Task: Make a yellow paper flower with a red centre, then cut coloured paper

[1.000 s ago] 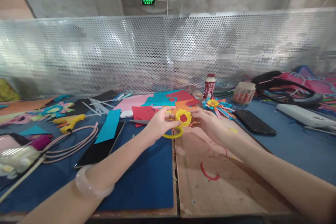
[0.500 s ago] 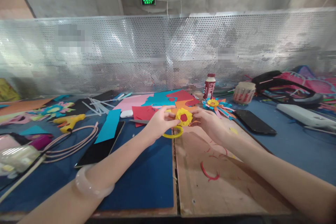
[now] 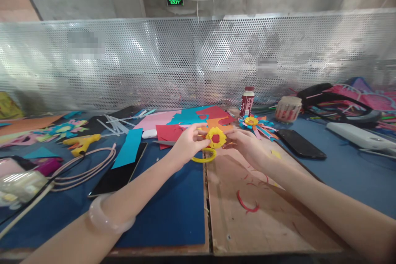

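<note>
Yellow flower above table, perforated screen behind

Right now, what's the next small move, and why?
Probably lift the yellow flower slightly: the left hand and right hand hold it between them, and the yellow-handled scissors sit close below it in view.

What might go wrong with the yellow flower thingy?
The yellow flower might bend or crumple: the left grip pinches one edge, and the right grip is at the other. The scissors lie close below, and their blade might scratch the left grip if it drops onto it.
</note>
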The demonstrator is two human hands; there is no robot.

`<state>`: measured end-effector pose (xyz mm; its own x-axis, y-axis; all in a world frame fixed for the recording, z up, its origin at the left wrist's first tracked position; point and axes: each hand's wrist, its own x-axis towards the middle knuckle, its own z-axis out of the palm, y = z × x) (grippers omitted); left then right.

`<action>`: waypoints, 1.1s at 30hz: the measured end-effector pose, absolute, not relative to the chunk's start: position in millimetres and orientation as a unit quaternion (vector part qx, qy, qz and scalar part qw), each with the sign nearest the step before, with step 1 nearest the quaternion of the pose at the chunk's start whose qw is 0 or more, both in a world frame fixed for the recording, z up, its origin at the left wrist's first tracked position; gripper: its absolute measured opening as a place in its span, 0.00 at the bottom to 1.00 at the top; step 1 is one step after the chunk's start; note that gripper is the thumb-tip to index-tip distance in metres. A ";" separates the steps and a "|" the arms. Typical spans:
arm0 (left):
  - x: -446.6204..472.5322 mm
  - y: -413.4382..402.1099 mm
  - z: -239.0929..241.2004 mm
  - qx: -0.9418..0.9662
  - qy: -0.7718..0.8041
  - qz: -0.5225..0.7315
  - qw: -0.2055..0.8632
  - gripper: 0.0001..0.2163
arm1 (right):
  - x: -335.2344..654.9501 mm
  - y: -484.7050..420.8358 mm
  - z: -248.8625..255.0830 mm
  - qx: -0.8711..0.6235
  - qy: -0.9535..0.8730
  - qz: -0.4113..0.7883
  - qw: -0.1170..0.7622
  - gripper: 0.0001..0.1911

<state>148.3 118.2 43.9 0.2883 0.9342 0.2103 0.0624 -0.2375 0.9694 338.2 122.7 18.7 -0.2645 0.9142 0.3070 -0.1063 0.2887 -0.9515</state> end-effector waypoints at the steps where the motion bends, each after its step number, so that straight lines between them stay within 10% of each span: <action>1: 148.3 118.0 44.3 0.643 0.387 0.454 0.480 0.25 | 338.2 122.0 19.3 -0.331 -0.620 0.496 0.509 0.12; 33: 146.3 116.8 44.9 0.631 0.346 0.460 0.520 0.20 | 333.0 115.4 21.8 -0.329 -0.580 0.515 0.538 0.10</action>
<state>146.3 116.8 44.9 0.3370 0.9152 0.2208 -0.0417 -0.2198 0.9747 333.0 115.4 21.8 -0.2040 0.9363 0.2857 -0.1723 0.2530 -0.9520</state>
